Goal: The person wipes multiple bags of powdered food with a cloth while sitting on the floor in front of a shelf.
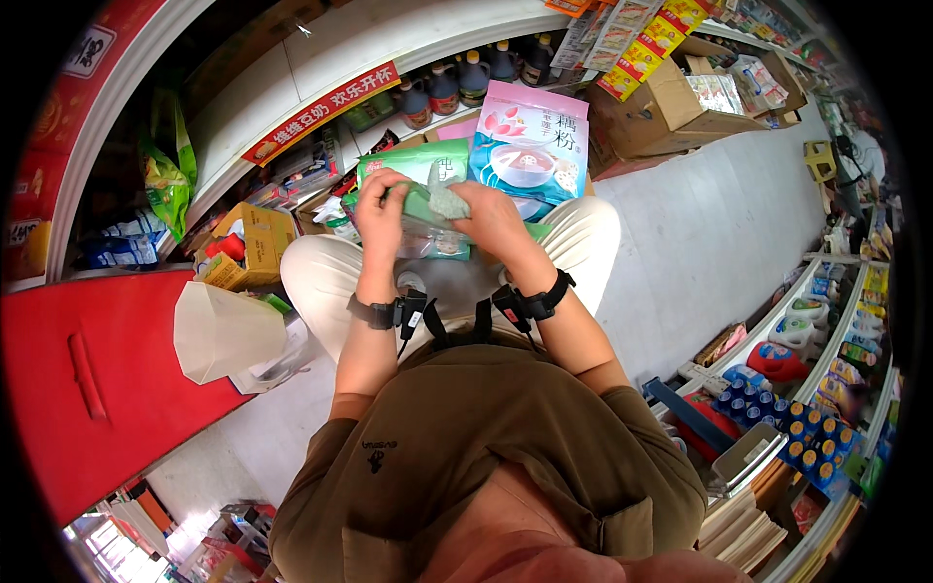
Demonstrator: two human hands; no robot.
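In front of my knees, my left hand is closed on the edge of a green bag with a clear lower part. My right hand grips a pale grey-green cloth, which is bunched against the bag. Just behind my hands stands a green and white packet, partly covered by them. A pink, white and blue pouch with a bowl pictured on it stands upright to the right. My fingers hide part of the bag.
Dark bottles line the low shelf ahead. Open cardboard boxes stand at the far right and left. A whitish bin is by my left knee, beside a red surface. Stocked shelves run along the right.
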